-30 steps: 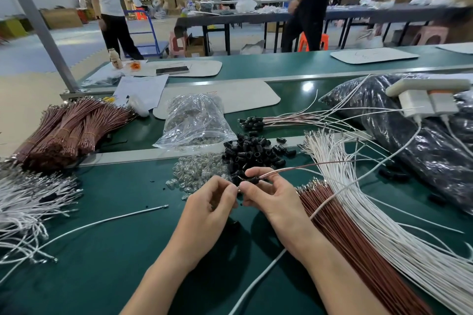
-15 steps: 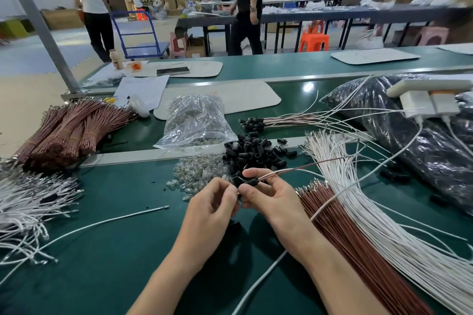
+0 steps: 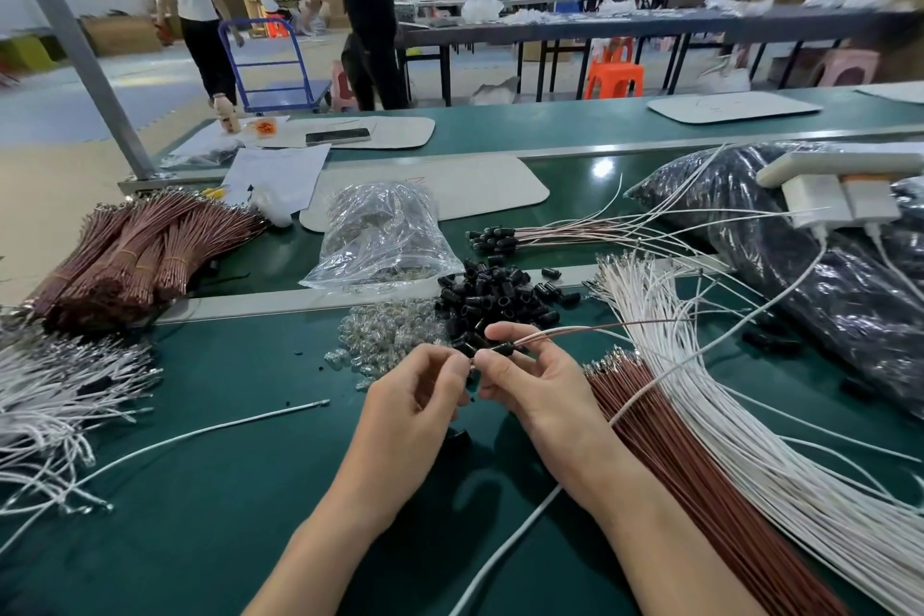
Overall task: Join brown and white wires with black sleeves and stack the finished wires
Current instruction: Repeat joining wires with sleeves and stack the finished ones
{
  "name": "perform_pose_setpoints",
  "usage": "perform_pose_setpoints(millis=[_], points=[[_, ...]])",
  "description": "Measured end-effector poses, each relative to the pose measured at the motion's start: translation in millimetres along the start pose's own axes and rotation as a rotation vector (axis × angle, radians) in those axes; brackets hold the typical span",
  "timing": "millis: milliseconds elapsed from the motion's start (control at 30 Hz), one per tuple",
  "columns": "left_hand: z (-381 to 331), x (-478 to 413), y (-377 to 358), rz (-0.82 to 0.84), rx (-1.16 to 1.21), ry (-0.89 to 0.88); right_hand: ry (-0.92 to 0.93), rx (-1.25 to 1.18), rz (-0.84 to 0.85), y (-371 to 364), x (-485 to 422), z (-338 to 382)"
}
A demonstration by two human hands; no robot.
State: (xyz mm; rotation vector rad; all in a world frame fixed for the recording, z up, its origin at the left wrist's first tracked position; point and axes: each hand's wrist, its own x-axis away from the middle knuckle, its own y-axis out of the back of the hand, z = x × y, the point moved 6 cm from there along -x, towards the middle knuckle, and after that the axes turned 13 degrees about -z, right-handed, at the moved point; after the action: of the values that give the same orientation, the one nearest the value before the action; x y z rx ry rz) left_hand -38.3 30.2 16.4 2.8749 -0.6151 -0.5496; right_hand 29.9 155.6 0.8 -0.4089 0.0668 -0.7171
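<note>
I am judging that I am somewhere early in the job. Beyond my hands, a small stack of finished wires (image 3: pixel 575 231) is lying on the worktop (image 3: pixel 200 515), with the black-sleeved ends pointing to the left; only a handful is there. Much is waiting. To the right of my right hand (image 3: pixel 535 385), a wide fan of loose brown wires (image 3: pixel 690 490) and white wires (image 3: pixel 725 415) is spreading over the worktop. Just beyond my fingertips, a pile of loose sleeves (image 3: pixel 500 295) is lying, and a heap of small clear parts (image 3: pixel 390 335) is touching it on the left side. Far to the left of my left hand (image 3: pixel 415 400), tied bundles of brown wire (image 3: pixel 130 260) and a tangle of white wire (image 3: pixel 55 395) are lying too.

The piece in work is between my hands, raised a little above the worktop. My right hand is pinching one black sleeve (image 3: pixel 502 348) between thumb and forefinger, and the wire pair (image 3: pixel 575 334) is coming out of it and running off to the right. My left hand, fingers curled, is pinching the left end of the same sleeve, so both thumbs are nearly meeting. I cannot tell how deep the wires are sitting inside. This piece is not yet on the stack.
</note>
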Motion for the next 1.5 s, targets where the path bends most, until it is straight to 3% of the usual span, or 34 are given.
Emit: perform_pose_setpoints(millis=[367, 533, 733, 867, 1133, 1300, 1500], points=[[3, -1, 0, -0.039, 0.015, 0.068, 0.018, 0.054, 0.021, 0, -1, 0], [10, -8, 8, -0.069, 0.073, 0.135, -0.074, -0.128, -0.114, 9, -8, 7], [20, -17, 18, -0.109, 0.173, 0.272, 0.064, -0.216, -0.207, 29, -11, 24], [24, -17, 18, -0.076, 0.168, 0.313, 0.141, -0.102, -0.239, 34, -8, 31], [21, -12, 6, 0.017, 0.142, 0.308, 0.04, -0.165, -0.278, 39, -12, 25], [21, -12, 6, -0.011, 0.142, 0.298, -0.066, -0.165, -0.169, 27, -12, 15], [20, -11, 5, -0.003, 0.139, 0.279, -0.121, 0.065, -0.003, 0, 0, -6]])
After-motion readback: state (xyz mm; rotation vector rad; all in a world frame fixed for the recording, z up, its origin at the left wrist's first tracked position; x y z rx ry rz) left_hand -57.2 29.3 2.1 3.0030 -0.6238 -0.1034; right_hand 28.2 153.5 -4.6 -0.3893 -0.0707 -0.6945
